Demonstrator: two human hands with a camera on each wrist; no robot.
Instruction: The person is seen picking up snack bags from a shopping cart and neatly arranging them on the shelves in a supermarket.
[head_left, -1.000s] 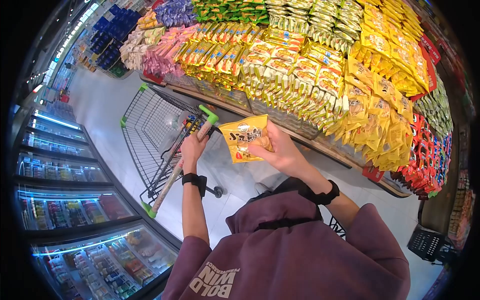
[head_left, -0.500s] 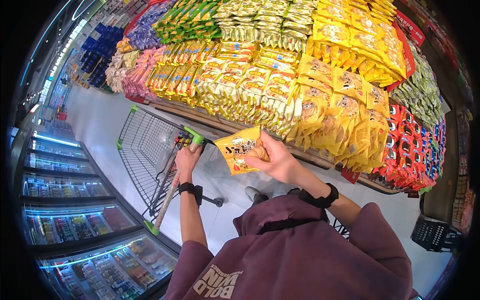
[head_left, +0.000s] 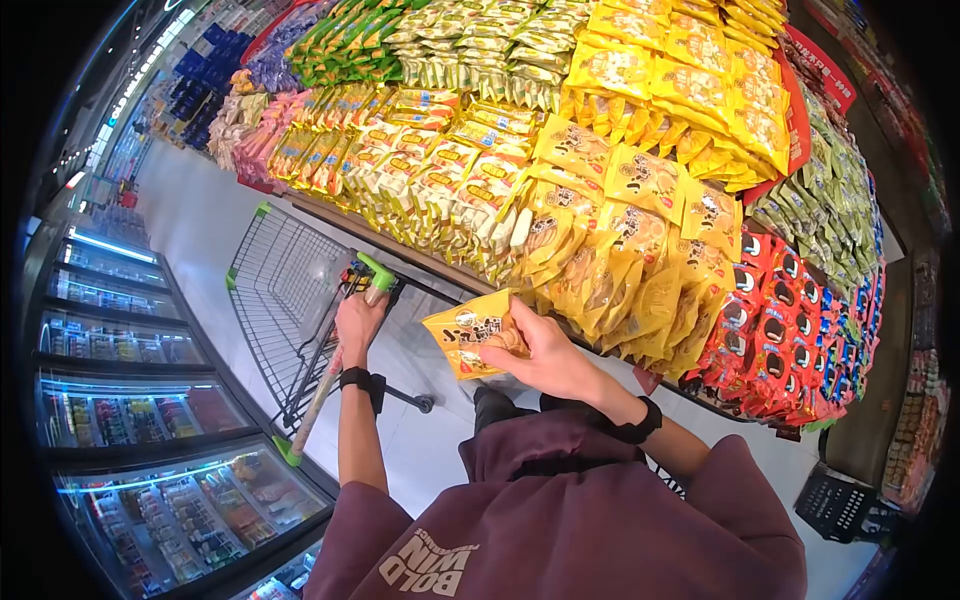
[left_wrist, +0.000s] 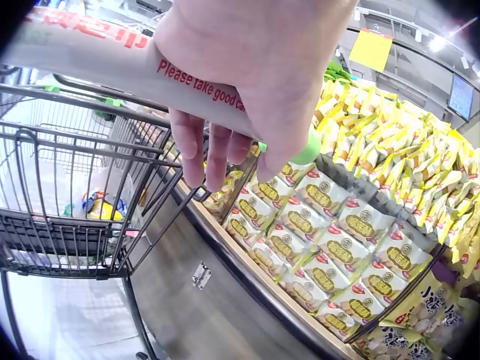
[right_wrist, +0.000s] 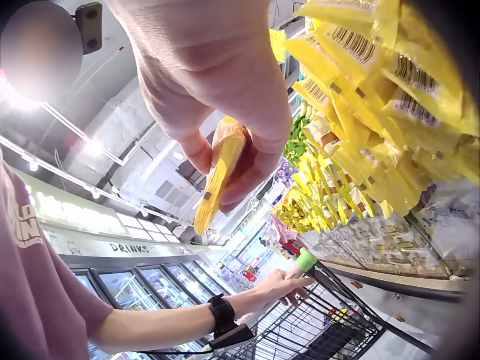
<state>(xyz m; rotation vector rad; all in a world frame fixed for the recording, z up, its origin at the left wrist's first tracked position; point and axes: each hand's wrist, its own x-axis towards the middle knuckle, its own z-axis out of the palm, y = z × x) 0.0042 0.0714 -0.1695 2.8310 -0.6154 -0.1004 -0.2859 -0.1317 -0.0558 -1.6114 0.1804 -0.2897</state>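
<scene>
In the head view my right hand (head_left: 550,355) pinches a yellow snack packet (head_left: 468,335) between thumb and fingers, its printed front facing up. The right wrist view shows that packet (right_wrist: 222,176) edge-on below the hand (right_wrist: 206,82). My left hand (head_left: 361,322) lies over the cart's handle bar (head_left: 322,400) near its green end. Seen from the left wrist, the hand (left_wrist: 251,71) is draped over the bar (left_wrist: 97,64) with its fingers curled down around it. The wire cart (head_left: 285,285) holds a few packaged items (left_wrist: 105,206).
A display (head_left: 600,190) heaped with colourful snack packets runs along the far and right side. Glass-fronted freezers (head_left: 150,410) line the left. A black basket (head_left: 835,500) stands on the floor at the right.
In the head view, the display has shifted left and downward, and the cart slightly left. The right hand has moved a little lower, with the packet still held. The left hand stays on the bar.
</scene>
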